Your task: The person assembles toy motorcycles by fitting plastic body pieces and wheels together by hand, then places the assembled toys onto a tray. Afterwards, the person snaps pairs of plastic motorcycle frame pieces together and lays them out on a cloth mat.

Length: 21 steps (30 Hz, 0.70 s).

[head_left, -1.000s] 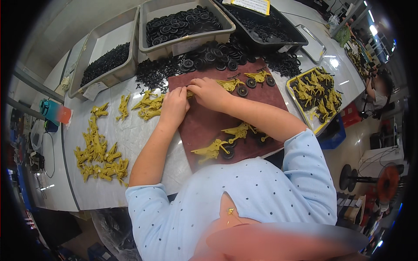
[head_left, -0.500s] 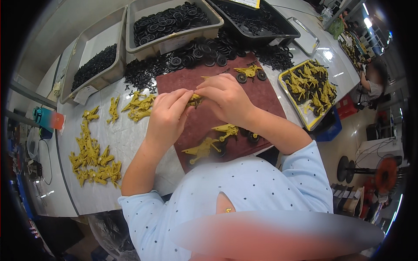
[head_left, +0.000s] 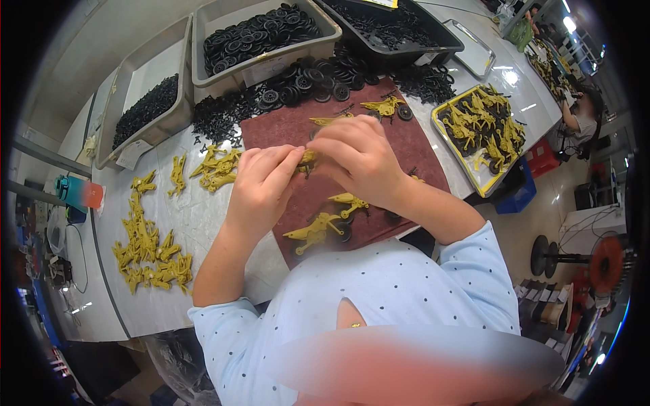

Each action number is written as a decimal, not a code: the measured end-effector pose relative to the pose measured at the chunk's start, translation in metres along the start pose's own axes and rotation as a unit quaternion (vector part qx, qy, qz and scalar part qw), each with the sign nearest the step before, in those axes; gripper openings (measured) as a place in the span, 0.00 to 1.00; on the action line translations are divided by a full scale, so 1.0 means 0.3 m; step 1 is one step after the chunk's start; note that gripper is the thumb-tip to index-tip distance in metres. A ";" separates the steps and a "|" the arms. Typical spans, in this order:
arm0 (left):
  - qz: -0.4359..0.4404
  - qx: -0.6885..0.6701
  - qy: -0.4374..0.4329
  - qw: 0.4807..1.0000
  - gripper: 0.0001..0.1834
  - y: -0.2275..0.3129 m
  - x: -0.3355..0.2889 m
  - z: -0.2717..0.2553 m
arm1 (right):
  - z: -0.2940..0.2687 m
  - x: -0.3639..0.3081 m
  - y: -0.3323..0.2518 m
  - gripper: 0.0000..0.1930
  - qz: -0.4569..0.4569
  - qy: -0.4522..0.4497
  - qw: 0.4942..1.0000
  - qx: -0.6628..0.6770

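Over a dark red cloth (head_left: 413,155), my left hand (head_left: 261,186) pinches a yellow plastic toy motorcycle body (head_left: 308,161), mostly hidden behind the fingers. Close beside it on the right is my right hand (head_left: 365,159), its fingers curled together and partly blurred; what they hold, if anything, is hidden. Nearer my body lie a yellow toy motorcycle (head_left: 315,231) with black wheels and another yellow body (head_left: 349,201). Beyond my right hand, one more yellow motorcycle (head_left: 382,106) rests on the cloth, with a further yellow piece partly covered by my fingers.
Loose yellow bodies (head_left: 145,237) are spread on the left of the table. Behind the cloth are piled black wheels (head_left: 305,82), grey bins (head_left: 264,69) and a black bin (head_left: 399,55). A yellow-rimmed tray (head_left: 467,177) holds assembled motorcycles on the right. A bottle (head_left: 78,191) stands far left.
My right hand's fingertips have drawn slightly right, away from the left fingertips, with a wider gap between them. My left hand keeps its pinch in nearly the same place.
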<state>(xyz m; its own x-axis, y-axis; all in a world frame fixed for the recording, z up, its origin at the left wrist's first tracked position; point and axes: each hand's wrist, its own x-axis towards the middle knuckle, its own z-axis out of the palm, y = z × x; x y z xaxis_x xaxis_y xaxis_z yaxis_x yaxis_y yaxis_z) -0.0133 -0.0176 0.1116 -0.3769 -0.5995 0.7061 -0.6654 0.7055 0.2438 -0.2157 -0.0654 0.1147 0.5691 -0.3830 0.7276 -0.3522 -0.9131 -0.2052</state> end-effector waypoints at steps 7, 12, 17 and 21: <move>0.023 0.078 0.051 0.995 0.21 0.035 -0.005 0.014 | 0.005 -0.035 -0.106 0.18 0.031 0.116 0.981 -0.149; 0.037 0.108 0.085 0.990 0.20 0.076 -0.014 0.017 | 0.006 -0.040 -0.122 0.14 -0.018 0.202 0.963 -0.177; 0.053 0.092 0.098 0.989 0.22 0.095 -0.011 0.017 | 0.020 -0.052 -0.096 0.13 -0.114 0.230 0.951 -0.173; 0.068 0.071 0.105 0.990 0.23 0.100 -0.008 0.015 | 0.016 -0.064 -0.097 0.11 -0.139 0.253 0.938 -0.191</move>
<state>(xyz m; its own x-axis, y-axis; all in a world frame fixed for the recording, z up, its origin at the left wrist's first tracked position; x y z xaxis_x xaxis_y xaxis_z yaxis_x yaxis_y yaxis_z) -0.0354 0.0033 0.1144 -0.3369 -0.4006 0.8521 -0.7074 0.7050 0.0517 -0.2128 -0.0323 0.1036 0.2869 0.0666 0.9556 -0.5383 -0.8140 0.2183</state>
